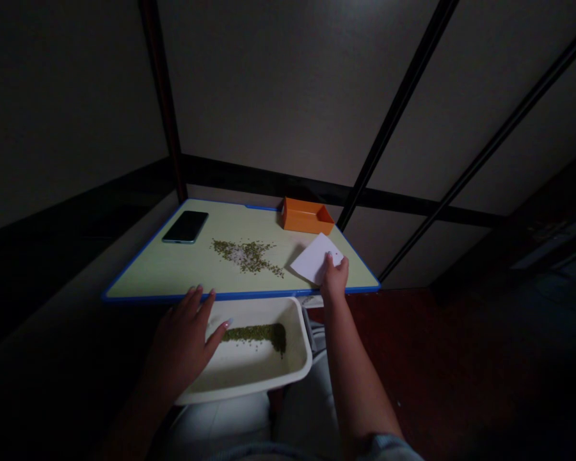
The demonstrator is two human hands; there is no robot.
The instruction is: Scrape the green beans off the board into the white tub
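Table: blue edge; open surface between the phone and near edge.
Tub: beside near edge; green granules inside.
Your left hand: at the tub; thumb apart from fingers.
Orange box: far edge.
Your right hand: fingers clamped on white card.

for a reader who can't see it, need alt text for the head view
A person's right hand holds a white card over a pale, blue-edged table scattered with small green grains. The left hand is over a white tub holding more grains. A phone and an open orange box lie farther back.
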